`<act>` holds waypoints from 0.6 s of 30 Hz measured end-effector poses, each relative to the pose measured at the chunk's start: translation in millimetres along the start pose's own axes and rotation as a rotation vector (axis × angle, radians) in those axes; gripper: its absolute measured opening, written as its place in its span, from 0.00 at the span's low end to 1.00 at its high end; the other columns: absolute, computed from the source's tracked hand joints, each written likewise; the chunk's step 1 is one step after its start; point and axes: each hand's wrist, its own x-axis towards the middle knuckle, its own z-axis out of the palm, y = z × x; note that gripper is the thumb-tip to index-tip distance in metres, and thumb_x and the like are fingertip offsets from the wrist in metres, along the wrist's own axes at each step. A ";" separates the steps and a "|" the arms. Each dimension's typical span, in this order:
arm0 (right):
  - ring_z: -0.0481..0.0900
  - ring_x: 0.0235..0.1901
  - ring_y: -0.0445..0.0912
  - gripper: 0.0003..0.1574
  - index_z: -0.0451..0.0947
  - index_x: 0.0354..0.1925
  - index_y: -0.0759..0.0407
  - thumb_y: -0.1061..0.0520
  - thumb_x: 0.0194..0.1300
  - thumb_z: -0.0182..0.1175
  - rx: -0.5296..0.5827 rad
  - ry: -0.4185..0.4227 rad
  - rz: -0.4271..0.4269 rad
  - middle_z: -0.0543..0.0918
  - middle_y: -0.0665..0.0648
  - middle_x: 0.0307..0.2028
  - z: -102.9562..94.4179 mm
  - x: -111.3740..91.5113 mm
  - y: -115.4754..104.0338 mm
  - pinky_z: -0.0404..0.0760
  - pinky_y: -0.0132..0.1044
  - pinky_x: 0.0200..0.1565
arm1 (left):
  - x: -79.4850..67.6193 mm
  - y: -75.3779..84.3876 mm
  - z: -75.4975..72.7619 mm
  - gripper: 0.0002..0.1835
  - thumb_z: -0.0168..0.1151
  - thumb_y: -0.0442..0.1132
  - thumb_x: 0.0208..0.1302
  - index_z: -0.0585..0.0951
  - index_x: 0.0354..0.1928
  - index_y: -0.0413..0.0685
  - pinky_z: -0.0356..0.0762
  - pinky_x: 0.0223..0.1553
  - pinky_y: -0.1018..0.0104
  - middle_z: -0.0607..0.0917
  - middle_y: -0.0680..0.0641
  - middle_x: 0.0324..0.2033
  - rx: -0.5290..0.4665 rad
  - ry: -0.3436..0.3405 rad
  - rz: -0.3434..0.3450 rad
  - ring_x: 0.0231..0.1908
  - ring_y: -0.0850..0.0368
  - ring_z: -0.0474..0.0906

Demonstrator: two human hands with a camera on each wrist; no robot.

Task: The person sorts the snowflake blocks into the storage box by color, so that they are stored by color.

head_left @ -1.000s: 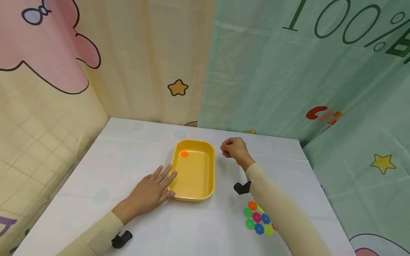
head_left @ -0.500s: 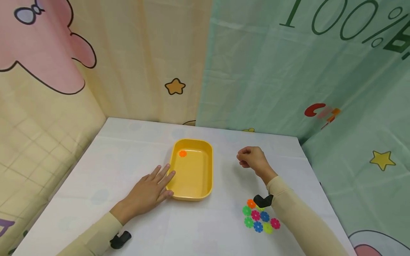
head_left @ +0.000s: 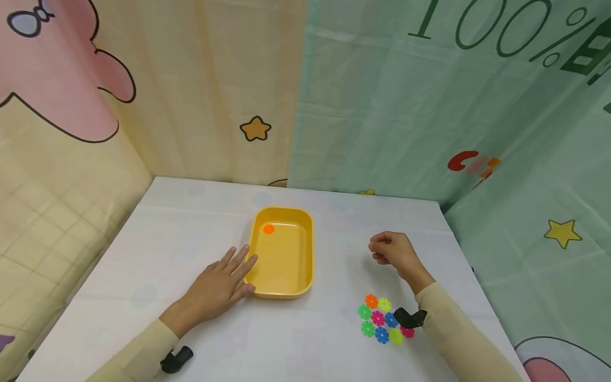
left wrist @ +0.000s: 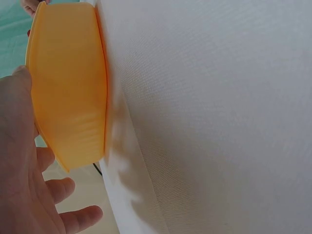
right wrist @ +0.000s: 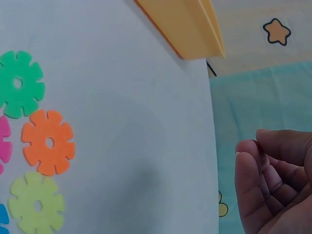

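A yellow tray [head_left: 281, 254] stands on the white table with one orange notched plastic disc [head_left: 269, 229] inside, near its far left corner. The left hand [head_left: 212, 292] rests on the tray's left rim with its fingers spread; in the left wrist view the thumb touches the rim. To the tray's right, the right hand [head_left: 393, 253] hovers above the table, its fingers loosely curled and nothing visible between them. Nearer the front right lie several coloured notched discs, among them an orange disc [right wrist: 48, 142], a green disc [right wrist: 20, 84] and a yellow disc [right wrist: 37, 204].
Black camera mounts sit on both wrists, the right mount [head_left: 410, 318] hiding part of the disc group from the head view. Printed curtains [head_left: 363, 116] stand behind and beside the white table [head_left: 315, 339].
The right hand has moved away from the tray's right side, rightward and toward the discs. The left hand has stayed on the rim. The head view has shifted slightly.
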 end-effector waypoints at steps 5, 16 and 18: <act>0.85 0.34 0.50 0.19 0.79 0.54 0.69 0.56 0.73 0.63 0.002 0.027 0.027 0.85 0.69 0.45 -6.3 -13.4 12.2 0.86 0.34 0.39 | 0.0 -1.1 2.2 0.38 0.46 0.65 0.76 0.60 0.80 0.53 0.68 0.65 0.35 0.54 0.45 0.80 0.005 0.008 0.015 0.77 0.36 0.53; 0.84 0.34 0.52 0.19 0.79 0.54 0.70 0.57 0.72 0.63 -0.003 0.039 0.093 0.86 0.67 0.42 -9.3 -43.2 45.5 0.86 0.36 0.38 | 3.4 -4.6 5.2 0.39 0.47 0.64 0.77 0.58 0.80 0.53 0.69 0.64 0.36 0.53 0.43 0.80 0.008 0.025 0.032 0.77 0.35 0.53; 0.84 0.33 0.51 0.18 0.80 0.53 0.70 0.58 0.71 0.64 -0.018 0.033 0.104 0.86 0.64 0.40 -6.3 -48.5 50.1 0.86 0.37 0.38 | 2.8 -4.8 4.9 0.39 0.47 0.64 0.76 0.58 0.80 0.53 0.69 0.64 0.36 0.53 0.44 0.80 0.003 0.021 0.028 0.77 0.35 0.53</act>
